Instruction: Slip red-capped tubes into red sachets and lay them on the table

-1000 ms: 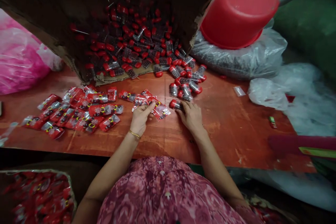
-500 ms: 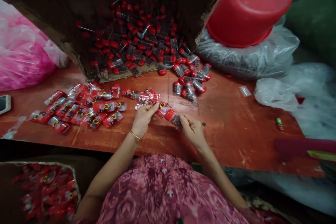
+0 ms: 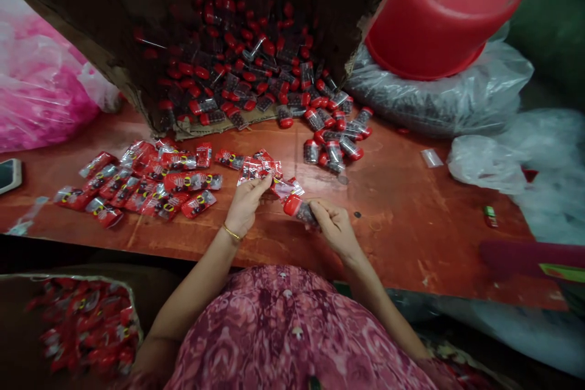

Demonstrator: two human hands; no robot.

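Note:
My left hand (image 3: 245, 202) pinches the edge of a red printed plastic sleeve (image 3: 289, 186), which stretches from the fingertips towards the right. My right hand (image 3: 334, 224) grips a small clear bottle (image 3: 302, 212) by its lower end. Dark bits fill the bottle, and its red cap points left, just below the sleeve; whether the two touch I cannot tell. Beyond my left fingertips lie several flat red sleeves (image 3: 250, 170). To the left is a group of bottles in red printed sleeves (image 3: 137, 186).
A cardboard box (image 3: 109, 61) on its side spills red-capped bottles (image 3: 331, 134) onto the reddish table (image 3: 411, 225). At right, a red tub (image 3: 448, 18) tops a plastic sack (image 3: 434, 103). A pink bag (image 3: 41, 91) and phone (image 3: 10, 175) are left. Sleeved bottles (image 3: 91, 329) fill a container below.
The bottle's cap end has come down and slightly left, clear of overlapping the sleeve. My left hand has shifted slightly left. The whole view has also moved a little.

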